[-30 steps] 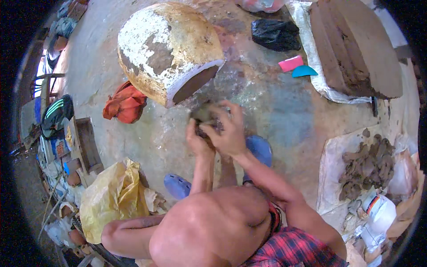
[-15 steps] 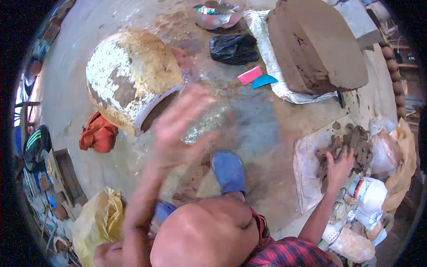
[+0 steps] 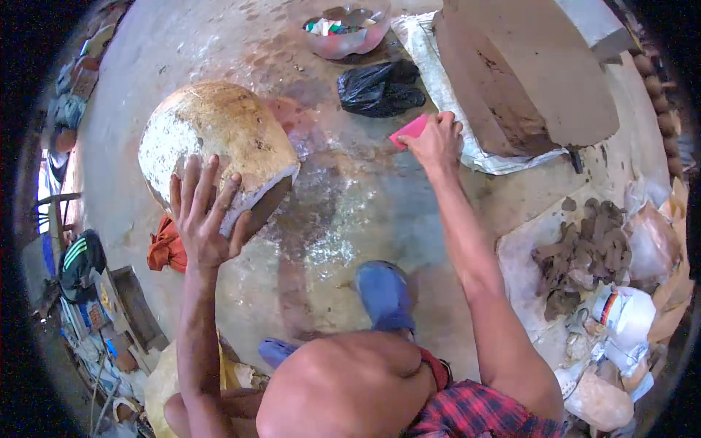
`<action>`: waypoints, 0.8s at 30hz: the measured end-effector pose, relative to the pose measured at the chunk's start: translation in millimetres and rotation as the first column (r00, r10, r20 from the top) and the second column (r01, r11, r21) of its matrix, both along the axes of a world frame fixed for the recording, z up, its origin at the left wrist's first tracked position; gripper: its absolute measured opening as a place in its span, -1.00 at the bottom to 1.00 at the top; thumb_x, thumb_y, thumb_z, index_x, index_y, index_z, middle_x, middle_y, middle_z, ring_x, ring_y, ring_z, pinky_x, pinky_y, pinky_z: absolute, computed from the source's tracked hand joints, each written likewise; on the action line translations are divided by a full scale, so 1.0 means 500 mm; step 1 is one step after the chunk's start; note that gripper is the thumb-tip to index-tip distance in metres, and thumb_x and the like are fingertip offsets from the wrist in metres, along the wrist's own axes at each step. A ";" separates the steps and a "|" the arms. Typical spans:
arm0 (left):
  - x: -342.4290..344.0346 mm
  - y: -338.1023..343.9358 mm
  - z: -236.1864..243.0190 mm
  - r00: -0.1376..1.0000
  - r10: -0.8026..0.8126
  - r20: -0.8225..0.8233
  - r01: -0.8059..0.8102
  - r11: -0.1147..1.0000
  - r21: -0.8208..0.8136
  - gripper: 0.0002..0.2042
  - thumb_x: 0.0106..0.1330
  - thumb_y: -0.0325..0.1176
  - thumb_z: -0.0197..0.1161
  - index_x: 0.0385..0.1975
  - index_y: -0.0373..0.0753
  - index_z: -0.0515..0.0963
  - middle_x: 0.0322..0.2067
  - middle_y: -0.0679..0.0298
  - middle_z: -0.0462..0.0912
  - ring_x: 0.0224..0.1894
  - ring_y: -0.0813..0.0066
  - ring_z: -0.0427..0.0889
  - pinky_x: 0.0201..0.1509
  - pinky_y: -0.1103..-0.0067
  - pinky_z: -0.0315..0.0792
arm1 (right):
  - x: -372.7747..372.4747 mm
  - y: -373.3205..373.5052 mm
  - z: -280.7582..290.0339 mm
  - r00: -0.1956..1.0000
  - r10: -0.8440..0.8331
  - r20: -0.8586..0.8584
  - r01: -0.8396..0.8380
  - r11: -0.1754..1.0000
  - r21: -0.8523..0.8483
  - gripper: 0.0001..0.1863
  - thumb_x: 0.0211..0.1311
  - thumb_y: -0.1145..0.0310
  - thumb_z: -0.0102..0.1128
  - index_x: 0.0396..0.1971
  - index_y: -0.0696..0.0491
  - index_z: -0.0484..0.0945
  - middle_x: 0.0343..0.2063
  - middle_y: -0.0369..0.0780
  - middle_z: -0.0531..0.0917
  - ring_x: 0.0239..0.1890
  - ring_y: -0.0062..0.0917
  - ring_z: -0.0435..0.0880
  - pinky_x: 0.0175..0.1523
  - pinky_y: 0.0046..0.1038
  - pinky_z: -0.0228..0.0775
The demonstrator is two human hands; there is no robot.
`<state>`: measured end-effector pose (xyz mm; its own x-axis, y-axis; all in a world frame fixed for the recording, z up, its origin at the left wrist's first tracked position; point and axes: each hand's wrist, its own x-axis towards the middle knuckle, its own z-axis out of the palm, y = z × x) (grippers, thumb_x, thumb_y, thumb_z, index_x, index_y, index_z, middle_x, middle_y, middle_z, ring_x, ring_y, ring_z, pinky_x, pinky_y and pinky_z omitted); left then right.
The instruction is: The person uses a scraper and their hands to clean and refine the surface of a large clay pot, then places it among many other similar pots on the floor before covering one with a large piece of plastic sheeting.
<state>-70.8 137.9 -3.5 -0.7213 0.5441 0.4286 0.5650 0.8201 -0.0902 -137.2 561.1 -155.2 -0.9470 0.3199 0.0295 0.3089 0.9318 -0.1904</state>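
Two bare hands reach out over a damp concrete floor, seen from above the person's own head. At the left, the left hand lies flat and open-fingered against the near side of a large rounded mould, pale and crusted, which rests tilted on the floor; the spread palm appears to steady it, gripping nothing. Farther off and to the right, the right arm stretches nearly straight, and the right hand closes its fingers on a small pink scraper lying on the floor just beside a white sheet that carries a big slab of brown clay. A black plastic bag sits just left of the scraper. Near right, a heap of clay pieces lies on another sheet, within easy reach. A blue sandal shows near the body.
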 end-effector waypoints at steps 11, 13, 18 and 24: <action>-0.033 0.137 -0.017 0.973 0.225 -0.051 -0.220 0.972 0.079 -0.51 0.32 -0.03 0.40 0.26 0.06 0.70 0.42 0.19 0.55 0.54 0.02 0.37 0.63 0.05 -0.01 | -0.013 0.001 0.000 0.980 -0.196 0.042 0.200 0.971 -0.132 0.02 -0.30 -0.16 0.78 0.14 0.17 0.56 0.16 -0.02 0.53 0.21 0.03 0.50 0.33 0.00 0.40; -0.045 0.163 -0.013 0.947 0.312 -0.078 -0.306 0.949 0.082 -0.50 0.33 -0.02 0.39 0.28 0.09 0.68 0.43 0.23 0.54 0.54 0.02 0.37 0.61 0.02 0.03 | -0.018 -0.007 -0.003 0.982 -0.187 -0.015 0.186 0.980 -0.067 -0.12 -0.16 -0.02 0.75 0.15 0.12 0.56 0.07 -0.03 0.63 0.13 -0.06 0.61 0.25 -0.05 0.50; -0.051 0.154 -0.020 0.949 0.306 -0.081 -0.297 0.949 0.104 -0.47 0.33 -0.02 0.39 0.31 0.08 0.66 0.46 0.23 0.50 0.56 0.00 0.32 0.62 0.00 0.01 | 0.005 -0.059 -0.005 0.929 -0.004 -0.369 -0.281 0.640 -0.715 -0.58 0.25 0.40 0.48 0.09 0.14 0.66 -0.24 -0.18 0.78 -0.22 -0.51 0.76 -0.03 -0.39 0.60; -0.032 0.137 -0.007 0.987 0.150 0.051 -0.156 0.979 0.129 -0.27 0.23 0.04 0.47 0.44 0.02 0.52 0.55 0.09 0.33 0.65 -0.11 0.10 0.67 -0.06 -0.14 | 0.038 -0.266 -0.017 0.925 -0.125 -0.359 -0.321 0.250 -0.913 -0.70 0.34 0.55 0.30 0.06 0.19 0.68 -0.22 -0.26 0.78 -0.16 -0.63 0.69 -0.02 -0.47 0.56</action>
<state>-86.6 206.4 -7.2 -0.8099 0.3668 0.4577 0.4330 0.9003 0.0448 -118.4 428.2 -163.7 -0.9724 0.2269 0.0538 -0.0525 0.0116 -0.9986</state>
